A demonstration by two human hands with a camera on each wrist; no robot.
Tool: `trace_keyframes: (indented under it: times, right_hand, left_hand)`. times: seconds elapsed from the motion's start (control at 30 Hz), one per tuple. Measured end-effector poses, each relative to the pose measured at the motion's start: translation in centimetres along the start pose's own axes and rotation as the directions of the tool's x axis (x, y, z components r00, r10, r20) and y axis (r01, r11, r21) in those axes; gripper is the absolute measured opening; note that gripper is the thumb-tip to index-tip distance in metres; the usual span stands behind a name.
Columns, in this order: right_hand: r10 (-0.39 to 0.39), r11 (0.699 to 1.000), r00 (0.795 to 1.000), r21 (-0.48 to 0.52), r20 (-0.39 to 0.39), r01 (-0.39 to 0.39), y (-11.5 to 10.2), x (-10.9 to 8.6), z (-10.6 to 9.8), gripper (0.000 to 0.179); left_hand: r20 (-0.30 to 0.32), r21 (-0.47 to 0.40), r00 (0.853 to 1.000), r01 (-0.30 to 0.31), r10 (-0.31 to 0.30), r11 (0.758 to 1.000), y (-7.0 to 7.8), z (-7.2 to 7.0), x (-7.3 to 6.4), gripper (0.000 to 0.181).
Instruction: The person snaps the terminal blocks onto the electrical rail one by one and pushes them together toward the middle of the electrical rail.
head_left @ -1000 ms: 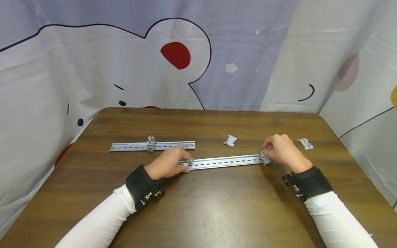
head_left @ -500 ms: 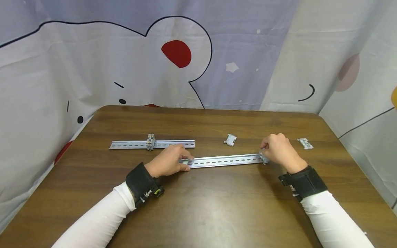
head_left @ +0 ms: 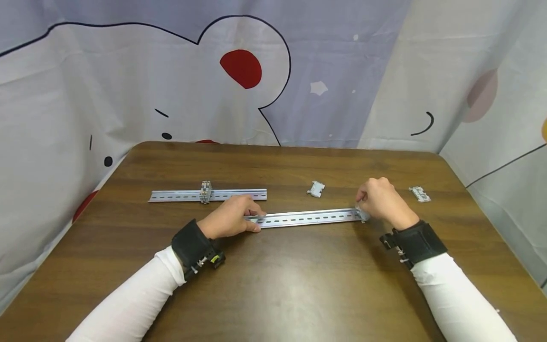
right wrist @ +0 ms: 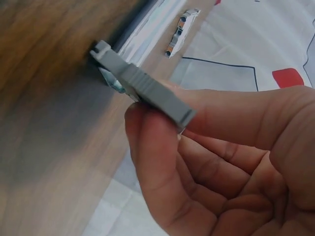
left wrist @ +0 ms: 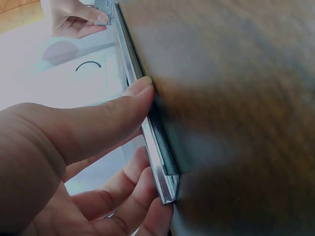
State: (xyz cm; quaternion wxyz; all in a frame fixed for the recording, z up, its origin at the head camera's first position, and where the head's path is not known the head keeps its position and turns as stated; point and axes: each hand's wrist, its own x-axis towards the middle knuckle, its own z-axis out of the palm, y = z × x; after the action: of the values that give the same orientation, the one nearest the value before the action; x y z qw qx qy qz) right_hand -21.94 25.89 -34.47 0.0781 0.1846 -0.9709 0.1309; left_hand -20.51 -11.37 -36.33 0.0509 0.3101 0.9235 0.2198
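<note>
My left hand grips the left end of a slotted metal DIN rail, thumb along the near edge and fingers on the far side, as the left wrist view also shows. At the rail's right end my right hand pinches a grey terminal block between thumb and index finger. In the right wrist view the block's lower end meets the end of the rail; whether it is clipped on cannot be made out. The remaining right fingers are curled beneath.
Behind the left hand lies a second DIN rail with a small group of terminal blocks mounted on it. Two loose pieces, a grey terminal block and a lighter one, lie farther back on the wooden table. A printed curtain hangs behind.
My right wrist and forearm have shifted slightly left, with the terminal block still at the rail's end. The left hand keeps its grip. The head view has tilted down a little.
</note>
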Motion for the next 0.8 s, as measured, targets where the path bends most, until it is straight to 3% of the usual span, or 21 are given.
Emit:
trace_keyframes:
  times: [0.53, 0.8]
  right_hand:
    - [0.038, 0.997, 0.989, -0.066, 0.144, -0.029, -1.5, 2.0, -0.1, 0.019]
    - [0.051, 0.999, 0.986, -0.027, 0.156, -0.047, -1.1, 0.8, -0.3, 0.018]
  left_hand:
    - [0.014, -0.029, 1.0, 0.004, -0.004, 1.0, -0.5, -0.2, 0.1, 0.032]
    - [-0.01, -0.019, 1.0, -0.016, 0.015, 1.0, -0.6, 0.1, 0.1, 0.034]
